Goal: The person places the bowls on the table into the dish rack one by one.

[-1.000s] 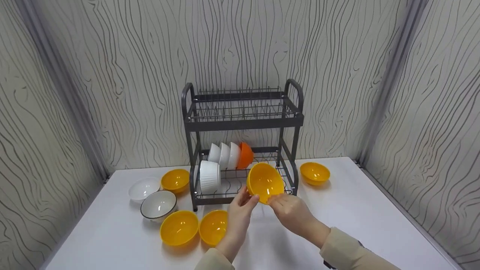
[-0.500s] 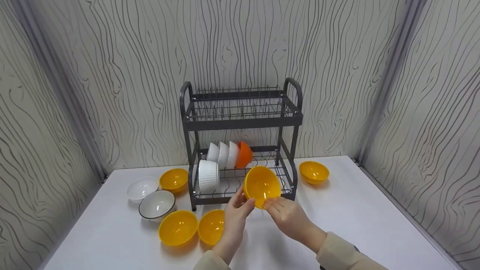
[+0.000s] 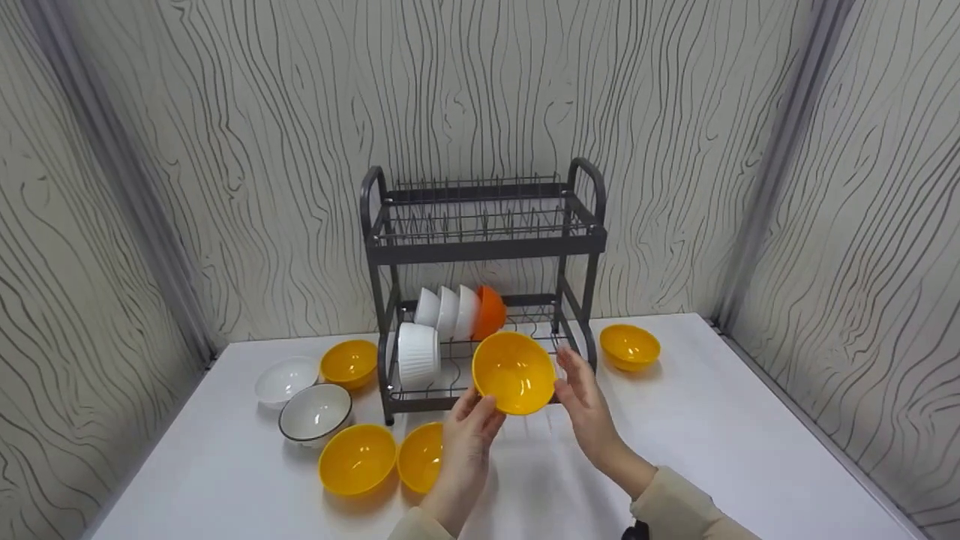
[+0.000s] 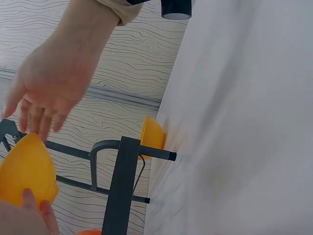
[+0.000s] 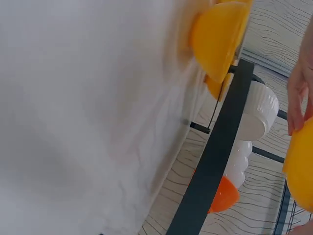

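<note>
A yellow bowl [image 3: 514, 373] is held up in front of the dish rack's lower tier, its hollow side facing the head camera. My left hand [image 3: 465, 454] grips it at the lower left rim, thumb on the inside and fingers behind. On the other side, my right hand [image 3: 592, 420] has its fingers extended beside the right rim. From the left wrist, the right hand [image 4: 54, 81] shows with fingertips right at the edge of the yellow bowl [image 4: 27, 169]. The dark two-tier dish rack [image 3: 487, 247] stands behind both hands.
The lower tier carries a ribbed white bowl [image 3: 418, 355], a row of smaller white bowls [image 3: 448, 311] and an orange bowl [image 3: 490, 311]. Left on the table are yellow bowls [image 3: 358, 460], a white bowl [image 3: 285, 381] and a dark-rimmed bowl [image 3: 316, 414]. Another yellow bowl [image 3: 630, 347] sits right.
My right hand has let go of the bowl's lower rim and moved up to its right side, fingers straightened. The bowl has shifted slightly left and turned more toward the head camera.
</note>
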The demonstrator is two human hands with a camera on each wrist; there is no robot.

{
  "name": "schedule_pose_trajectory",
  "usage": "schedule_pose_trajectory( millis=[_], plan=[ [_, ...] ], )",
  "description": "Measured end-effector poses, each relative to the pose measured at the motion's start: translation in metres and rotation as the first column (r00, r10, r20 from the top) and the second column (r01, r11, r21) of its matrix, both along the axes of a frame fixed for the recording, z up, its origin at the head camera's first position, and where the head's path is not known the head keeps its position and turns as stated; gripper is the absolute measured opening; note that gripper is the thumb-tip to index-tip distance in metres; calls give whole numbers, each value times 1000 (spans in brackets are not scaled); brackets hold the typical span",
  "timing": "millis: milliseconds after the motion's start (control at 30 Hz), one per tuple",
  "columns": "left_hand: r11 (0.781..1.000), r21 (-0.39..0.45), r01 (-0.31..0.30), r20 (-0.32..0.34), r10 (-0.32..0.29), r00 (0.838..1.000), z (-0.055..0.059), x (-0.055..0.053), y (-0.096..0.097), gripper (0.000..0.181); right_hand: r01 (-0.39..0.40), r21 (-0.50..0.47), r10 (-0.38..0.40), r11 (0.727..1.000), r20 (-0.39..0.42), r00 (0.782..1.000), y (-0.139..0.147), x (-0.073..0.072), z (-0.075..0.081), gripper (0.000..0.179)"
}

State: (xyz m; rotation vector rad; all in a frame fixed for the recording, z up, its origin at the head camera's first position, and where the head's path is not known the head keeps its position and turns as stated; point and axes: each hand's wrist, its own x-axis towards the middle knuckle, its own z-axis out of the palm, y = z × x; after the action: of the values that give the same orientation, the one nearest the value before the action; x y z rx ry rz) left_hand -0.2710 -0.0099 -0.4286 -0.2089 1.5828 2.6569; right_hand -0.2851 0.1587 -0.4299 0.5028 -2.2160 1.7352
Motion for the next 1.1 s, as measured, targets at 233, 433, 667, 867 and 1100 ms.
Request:
schedule_pose_trajectory(
  millis=[233,433,667,867,1100],
  plan=[
    [998,59,15,24,-17,1000,-1,2,6,62,-287,-480,475,829,334,814,4,-4,1,62],
    [995,95,29,35,-33,999,-4,-1,7,65,-216,-698,603,683,373,705,5,-7,-5,66],
    [992,116,50,62,-58,996,-10,-9,4,73,-119,-776,630,620,401,665,3,-14,-10,73],
    [987,95,127,52,-132,990,-15,-20,0,67,-38,-825,594,564,374,713,-1,-25,-13,63],
    [961,-233,152,-156,-191,969,-13,-37,-8,49,72,-849,483,523,365,796,-3,-46,-4,52]
  ],
)
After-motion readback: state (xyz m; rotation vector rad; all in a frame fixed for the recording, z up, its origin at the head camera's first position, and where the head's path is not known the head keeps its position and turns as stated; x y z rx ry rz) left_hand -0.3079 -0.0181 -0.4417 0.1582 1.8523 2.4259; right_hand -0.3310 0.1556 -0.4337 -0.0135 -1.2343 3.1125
